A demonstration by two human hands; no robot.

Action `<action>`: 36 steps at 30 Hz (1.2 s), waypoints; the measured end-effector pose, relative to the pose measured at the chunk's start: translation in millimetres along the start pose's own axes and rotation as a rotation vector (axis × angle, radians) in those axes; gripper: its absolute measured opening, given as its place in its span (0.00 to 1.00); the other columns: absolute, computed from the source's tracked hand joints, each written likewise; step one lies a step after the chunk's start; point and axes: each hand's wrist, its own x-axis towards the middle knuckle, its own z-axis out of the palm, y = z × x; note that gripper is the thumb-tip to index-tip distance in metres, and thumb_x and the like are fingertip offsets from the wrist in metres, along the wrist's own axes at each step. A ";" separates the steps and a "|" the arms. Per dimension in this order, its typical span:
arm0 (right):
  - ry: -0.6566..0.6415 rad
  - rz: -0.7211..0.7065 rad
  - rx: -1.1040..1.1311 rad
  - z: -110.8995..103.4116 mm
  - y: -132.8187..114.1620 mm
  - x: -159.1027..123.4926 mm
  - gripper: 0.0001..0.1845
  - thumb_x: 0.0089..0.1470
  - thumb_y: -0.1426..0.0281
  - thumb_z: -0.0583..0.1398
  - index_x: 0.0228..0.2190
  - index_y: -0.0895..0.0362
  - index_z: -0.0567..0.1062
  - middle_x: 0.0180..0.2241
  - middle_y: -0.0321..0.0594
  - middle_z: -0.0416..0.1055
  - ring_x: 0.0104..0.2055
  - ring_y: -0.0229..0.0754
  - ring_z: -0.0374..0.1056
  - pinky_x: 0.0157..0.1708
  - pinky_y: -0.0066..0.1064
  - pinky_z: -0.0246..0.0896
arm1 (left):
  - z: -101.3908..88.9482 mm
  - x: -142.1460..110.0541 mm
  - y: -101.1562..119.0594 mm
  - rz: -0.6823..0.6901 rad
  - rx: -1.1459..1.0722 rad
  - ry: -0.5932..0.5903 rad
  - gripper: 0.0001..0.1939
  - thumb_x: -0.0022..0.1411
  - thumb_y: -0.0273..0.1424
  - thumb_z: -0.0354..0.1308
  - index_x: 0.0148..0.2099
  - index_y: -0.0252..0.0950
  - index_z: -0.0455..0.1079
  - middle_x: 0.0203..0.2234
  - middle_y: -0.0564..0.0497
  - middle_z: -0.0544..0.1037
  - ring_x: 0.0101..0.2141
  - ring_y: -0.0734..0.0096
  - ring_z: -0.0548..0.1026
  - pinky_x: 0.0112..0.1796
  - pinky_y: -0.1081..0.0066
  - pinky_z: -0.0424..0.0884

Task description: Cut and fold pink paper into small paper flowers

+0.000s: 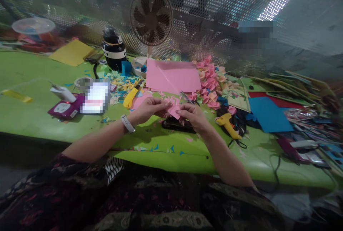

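Patterned garment (150, 206): sat nearest.
Left hand (147, 109), right hand (195, 116): pinched pink paper (173, 110).
Green tabletop (21, 120): stretched leftward, scraps (172, 149) edging front.

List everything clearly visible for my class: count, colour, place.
table: 1, green, across
fan: 1, brown, back
flask: 1, mostly black, left of fan
paper sheet: 1, yellow, back left
lit screen: 1, white, left
socket box: 1, purple, left
large sheet: 1, pink, centre
paper flowers: many, mostly pink, centre right
glue gun: 1, yellow, right
handled tool: 1, yellow, centre left
blue sheet: 1, blue, right
scraps: many, mixed, around centre
small piece: 1, pink, centre
side clutter: uncountable, mixed, right
wristband: 1, white, left wrist
left hand: 1, bare, holding small piece
right hand: 1, bare, holding small piece
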 end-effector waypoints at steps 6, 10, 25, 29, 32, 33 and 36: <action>0.006 -0.007 0.001 -0.3 0.1 0.7 0.15 0.44 0.59 0.67 0.22 0.56 0.72 0.15 0.30 0.67 0.16 0.31 0.61 0.18 0.24 0.56 | -0.8 0.9 -1.6 0.005 0.017 0.001 0.18 0.52 0.42 0.72 0.37 0.33 0.77 0.27 0.50 0.81 0.27 0.74 0.79 0.34 0.72 0.78; 0.025 -0.016 -0.025 -1.6 1.8 1.2 0.16 0.44 0.58 0.68 0.22 0.57 0.73 0.15 0.31 0.68 0.16 0.31 0.61 0.18 0.24 0.56 | -0.9 1.4 -3.5 0.030 0.015 0.008 0.18 0.52 0.43 0.71 0.36 0.33 0.77 0.27 0.50 0.82 0.27 0.74 0.80 0.34 0.73 0.78; 0.044 -0.015 -0.046 -4.1 3.6 2.8 0.18 0.44 0.56 0.69 0.25 0.57 0.73 0.18 0.31 0.69 0.17 0.30 0.62 0.18 0.24 0.56 | -1.1 2.7 -6.0 0.040 0.079 0.055 0.18 0.55 0.42 0.70 0.40 0.33 0.78 0.28 0.49 0.82 0.28 0.73 0.80 0.33 0.72 0.78; 0.009 -0.013 -0.069 -5.3 6.3 3.7 0.17 0.47 0.57 0.68 0.26 0.58 0.75 0.19 0.32 0.70 0.17 0.30 0.62 0.19 0.24 0.56 | 0.6 0.7 -4.5 0.076 0.095 0.053 0.19 0.53 0.43 0.70 0.39 0.33 0.78 0.28 0.49 0.82 0.28 0.73 0.80 0.35 0.71 0.79; 0.004 -0.022 -0.073 -4.8 6.3 3.3 0.17 0.48 0.56 0.67 0.26 0.58 0.75 0.19 0.32 0.71 0.17 0.30 0.62 0.19 0.24 0.57 | 0.9 -0.1 -4.0 0.095 0.071 0.038 0.19 0.53 0.44 0.70 0.38 0.33 0.78 0.29 0.50 0.81 0.29 0.72 0.80 0.34 0.72 0.78; 0.017 -0.026 -0.076 -4.3 5.7 3.1 0.17 0.48 0.56 0.67 0.26 0.58 0.75 0.18 0.32 0.70 0.17 0.30 0.62 0.19 0.24 0.57 | 0.8 -0.2 -3.9 0.096 0.060 0.034 0.20 0.53 0.45 0.70 0.38 0.33 0.78 0.29 0.50 0.81 0.30 0.72 0.80 0.33 0.72 0.78; 0.068 -0.042 -0.077 -2.8 3.7 2.7 0.17 0.47 0.56 0.68 0.26 0.58 0.75 0.18 0.31 0.69 0.17 0.30 0.62 0.18 0.24 0.56 | 0.0 0.0 -4.0 0.070 0.061 0.010 0.20 0.55 0.46 0.68 0.39 0.34 0.77 0.32 0.48 0.82 0.32 0.70 0.81 0.31 0.73 0.77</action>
